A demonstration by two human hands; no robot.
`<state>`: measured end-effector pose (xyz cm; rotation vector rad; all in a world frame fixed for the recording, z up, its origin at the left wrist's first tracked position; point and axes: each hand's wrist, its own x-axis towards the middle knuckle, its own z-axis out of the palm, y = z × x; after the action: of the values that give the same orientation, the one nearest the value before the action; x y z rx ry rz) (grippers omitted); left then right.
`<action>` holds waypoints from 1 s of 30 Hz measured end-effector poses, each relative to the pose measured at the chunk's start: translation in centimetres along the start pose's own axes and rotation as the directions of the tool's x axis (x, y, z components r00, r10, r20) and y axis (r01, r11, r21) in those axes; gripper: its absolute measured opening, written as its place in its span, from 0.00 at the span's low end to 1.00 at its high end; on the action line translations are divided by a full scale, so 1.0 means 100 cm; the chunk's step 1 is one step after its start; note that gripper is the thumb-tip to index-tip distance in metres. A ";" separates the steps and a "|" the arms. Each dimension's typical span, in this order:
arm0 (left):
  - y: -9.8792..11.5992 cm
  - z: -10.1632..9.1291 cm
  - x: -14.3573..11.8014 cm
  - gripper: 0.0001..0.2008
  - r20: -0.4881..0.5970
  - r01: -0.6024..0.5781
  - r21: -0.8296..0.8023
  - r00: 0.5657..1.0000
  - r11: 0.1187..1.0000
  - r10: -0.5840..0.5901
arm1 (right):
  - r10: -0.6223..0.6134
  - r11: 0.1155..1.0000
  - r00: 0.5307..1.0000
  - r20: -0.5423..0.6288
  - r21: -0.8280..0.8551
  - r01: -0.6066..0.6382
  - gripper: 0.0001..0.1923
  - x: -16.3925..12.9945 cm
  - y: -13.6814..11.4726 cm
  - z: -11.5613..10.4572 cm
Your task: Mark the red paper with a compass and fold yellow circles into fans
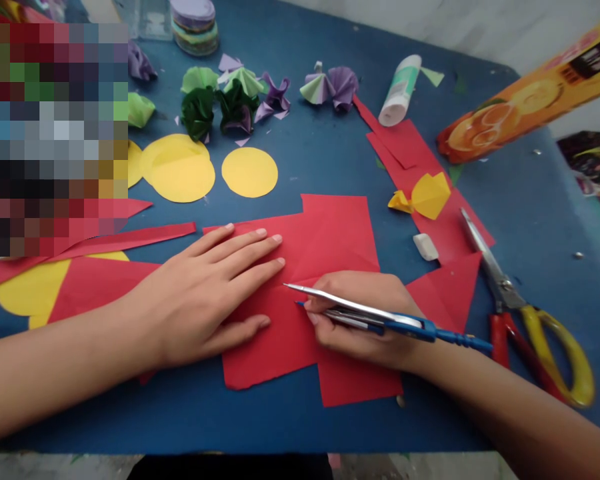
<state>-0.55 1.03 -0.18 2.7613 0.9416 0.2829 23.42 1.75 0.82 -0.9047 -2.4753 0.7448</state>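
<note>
Pressing your flat, open left hand (205, 293) on the red paper (300, 287), keep the compass (380, 319), clamped in your right hand (365, 327), steady toward 9 o'clock.

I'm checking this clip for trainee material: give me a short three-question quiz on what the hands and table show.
1. True or false: the left hand lies flat on the red paper.
2. What does the right hand hold? A) glue stick B) compass C) scissors
3. Fill in: the scissors lie on the table to the ____ of the right hand.

Key
1. True.
2. B, a blue-handled compass, its tips on the red paper.
3. Right; their handles are red and yellow.
</note>
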 end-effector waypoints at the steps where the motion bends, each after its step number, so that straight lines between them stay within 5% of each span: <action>1: 0.000 0.000 0.000 0.25 0.005 0.002 -0.004 1.000 1.000 -0.002 | 0.004 1.000 1.000 0.001 -0.001 -0.004 0.07 0.000 0.000 0.000; 30: 0.003 -0.001 0.000 0.24 0.011 0.050 -0.030 0.999 0.998 -0.050 | -0.013 0.996 1.000 0.002 -0.089 0.013 0.08 0.000 -0.001 0.002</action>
<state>-0.35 0.79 -0.02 2.7047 0.9934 0.2729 23.23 1.58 0.72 -0.9190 -2.5307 0.6355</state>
